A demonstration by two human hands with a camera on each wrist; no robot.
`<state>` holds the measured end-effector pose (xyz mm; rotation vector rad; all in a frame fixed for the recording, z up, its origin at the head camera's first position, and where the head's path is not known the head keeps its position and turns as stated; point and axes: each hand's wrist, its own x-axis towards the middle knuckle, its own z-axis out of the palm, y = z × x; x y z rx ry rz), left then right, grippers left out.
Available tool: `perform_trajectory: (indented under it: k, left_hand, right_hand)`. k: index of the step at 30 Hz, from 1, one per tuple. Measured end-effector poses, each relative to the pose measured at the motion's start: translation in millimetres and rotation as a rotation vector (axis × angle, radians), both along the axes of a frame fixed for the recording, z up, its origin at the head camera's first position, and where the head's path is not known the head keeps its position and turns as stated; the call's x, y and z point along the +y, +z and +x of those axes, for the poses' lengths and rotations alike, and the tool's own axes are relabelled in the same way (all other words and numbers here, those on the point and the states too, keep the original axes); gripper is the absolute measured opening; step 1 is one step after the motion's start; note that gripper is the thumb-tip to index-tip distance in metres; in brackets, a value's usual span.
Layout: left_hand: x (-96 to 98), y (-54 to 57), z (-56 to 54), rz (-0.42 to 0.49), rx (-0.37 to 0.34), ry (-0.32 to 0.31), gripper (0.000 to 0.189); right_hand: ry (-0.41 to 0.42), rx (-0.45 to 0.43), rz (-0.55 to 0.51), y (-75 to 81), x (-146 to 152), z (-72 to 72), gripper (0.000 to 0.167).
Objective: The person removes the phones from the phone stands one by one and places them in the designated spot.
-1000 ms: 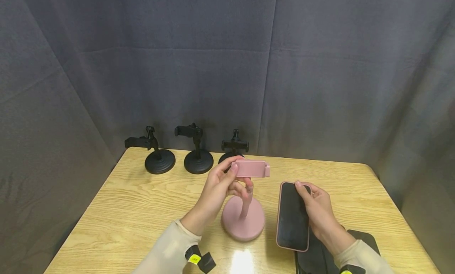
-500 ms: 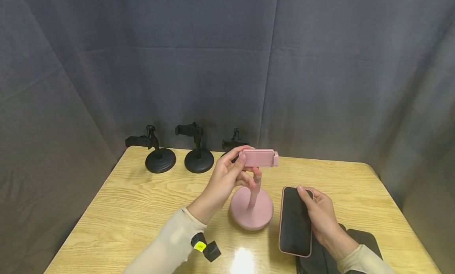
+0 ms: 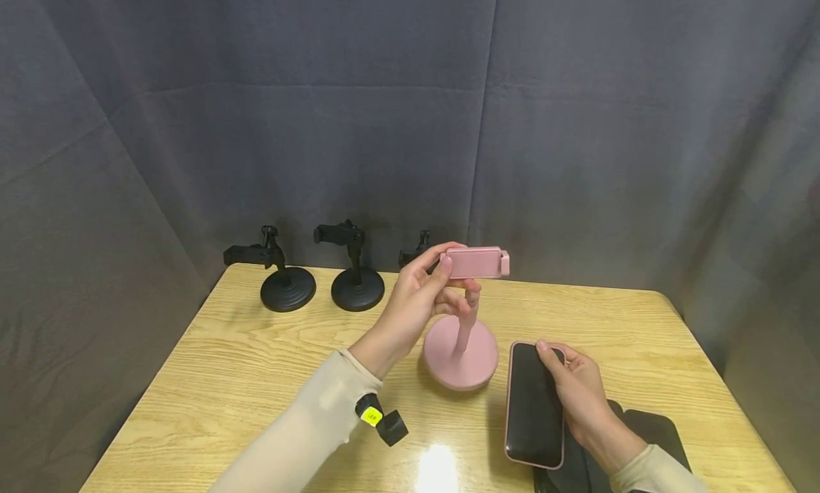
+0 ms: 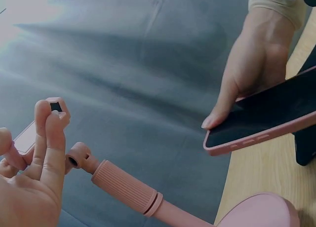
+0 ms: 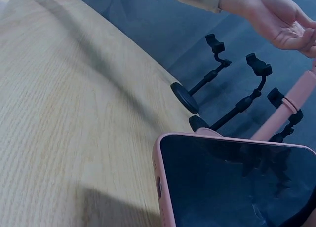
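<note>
My left hand [image 3: 416,301] grips the clamp [image 3: 474,263] of a pink phone stand [image 3: 463,358] at its left end, thumb in front. In the left wrist view the ribbed stem [image 4: 126,187] runs from the fingers down toward the round base; I cannot tell whether the base touches the table. A phone [image 3: 535,407] in a pink case hangs upright in my right hand [image 3: 581,393], pinched at its upper right corner with the thumb on the dark screen. The phone is to the right of the stand, apart from it. In the right wrist view the phone [image 5: 237,182] hides most of that hand.
Three black phone stands line the back of the wooden table [image 3: 224,379]: one at left [image 3: 288,289], one in the middle [image 3: 357,289], and one [image 3: 410,257] partly behind my left hand. Dark flat objects [image 3: 656,436] lie under my right forearm. A grey curtain [image 3: 320,158] hangs behind.
My left hand has moved the pink stand away from me and somewhat to the right. My right hand, still holding the phone, has come slightly nearer to me.
</note>
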<state>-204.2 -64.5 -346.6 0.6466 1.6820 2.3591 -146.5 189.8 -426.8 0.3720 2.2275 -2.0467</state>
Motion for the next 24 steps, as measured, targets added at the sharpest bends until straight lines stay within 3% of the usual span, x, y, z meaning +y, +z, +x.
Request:
perform_trajectory:
  k: [17,24]
  left_hand:
    - [18.2,10.8,-22.8,-0.005,-0.026,-0.049,0.047]
    - [25.6,12.3,-31.0,-0.01,-0.036,-0.037,0.044]
  right_hand:
    - [0.006,-0.02,-0.027,-8.2,0,1.8,0.029]
    - [0.003,-0.027,-0.03,-9.8,-1,1.6,0.029]
